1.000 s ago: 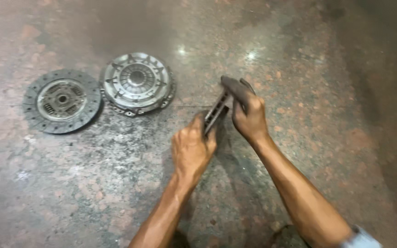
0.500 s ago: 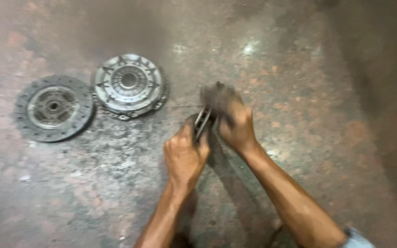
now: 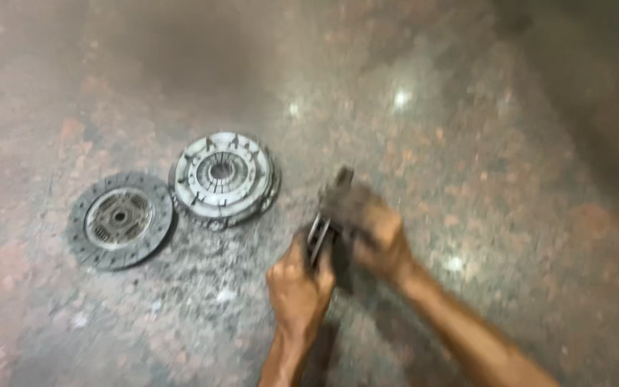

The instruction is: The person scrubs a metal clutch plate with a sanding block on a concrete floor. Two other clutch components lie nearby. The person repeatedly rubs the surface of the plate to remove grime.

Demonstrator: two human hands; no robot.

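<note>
Head view: we see the left hand (image 3: 296,283) clenched on a dark metal part (image 3: 322,236), steadying its lower end, while the right hand (image 3: 374,233) presses a grey rag (image 3: 345,204) around its top. Both hover over the floor (image 3: 503,143), near a pressure plate (image 3: 223,178) and clutch disc (image 3: 119,219) lying flat.

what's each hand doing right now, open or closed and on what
Left hand: closed on the lower end of a narrow dark metal part.
Right hand: closed on a dirty grey rag pressed against the same part; the blur hides its grip.
</note>
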